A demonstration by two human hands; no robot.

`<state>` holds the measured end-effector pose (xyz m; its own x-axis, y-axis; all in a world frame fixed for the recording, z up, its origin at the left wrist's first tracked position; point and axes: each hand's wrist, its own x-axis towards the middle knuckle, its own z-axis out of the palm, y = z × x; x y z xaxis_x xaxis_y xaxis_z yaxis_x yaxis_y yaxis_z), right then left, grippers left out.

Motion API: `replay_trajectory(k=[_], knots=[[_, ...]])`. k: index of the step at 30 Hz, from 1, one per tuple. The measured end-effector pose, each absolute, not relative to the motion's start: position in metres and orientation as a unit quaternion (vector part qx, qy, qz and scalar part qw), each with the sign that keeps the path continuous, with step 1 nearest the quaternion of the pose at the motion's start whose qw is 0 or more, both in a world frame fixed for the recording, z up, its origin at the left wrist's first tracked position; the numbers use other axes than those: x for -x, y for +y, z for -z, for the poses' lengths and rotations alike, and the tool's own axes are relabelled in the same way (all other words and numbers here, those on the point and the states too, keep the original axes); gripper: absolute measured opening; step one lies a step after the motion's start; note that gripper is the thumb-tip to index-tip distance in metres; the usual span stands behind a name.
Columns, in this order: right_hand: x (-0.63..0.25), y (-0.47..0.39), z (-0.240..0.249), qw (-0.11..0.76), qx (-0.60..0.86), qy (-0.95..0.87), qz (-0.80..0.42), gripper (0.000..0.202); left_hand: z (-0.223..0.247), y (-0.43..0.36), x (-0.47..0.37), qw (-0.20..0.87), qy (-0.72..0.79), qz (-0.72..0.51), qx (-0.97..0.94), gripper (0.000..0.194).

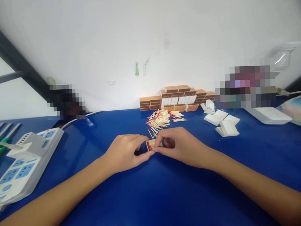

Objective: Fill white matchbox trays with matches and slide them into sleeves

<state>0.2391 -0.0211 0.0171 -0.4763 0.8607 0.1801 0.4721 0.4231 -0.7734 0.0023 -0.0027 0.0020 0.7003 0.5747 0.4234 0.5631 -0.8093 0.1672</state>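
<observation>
Between my two hands lies a small matchbox tray (151,145), filled with matches whose red heads point left. My left hand (127,150) grips the tray's left end, thumb at the near edge and fingers at the far side. The fingers of my right hand (182,146) are pinched together over the tray's right part, touching the matches; whether a single match is in the pinch is hidden. Just beyond the hands is a loose heap of matches (158,121), with a smaller cluster of matches (176,114) to its right.
Stacked matchboxes (179,98) stand against the wall at the back. Folded white paper pieces (226,122) lie to the right, near a white box (269,116). A power strip (38,163) with a plugged-in adapter occupies the left of the blue table (143,199).
</observation>
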Motion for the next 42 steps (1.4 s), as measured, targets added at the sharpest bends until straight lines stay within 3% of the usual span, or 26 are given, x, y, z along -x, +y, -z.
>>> replay_trajectory(k=[42], knots=[[-0.24,-0.017,-0.007,0.282,0.386,-0.843,-0.247,0.009,-0.003,-0.002,-0.002,0.027,0.299,-0.222,-0.928,0.025]])
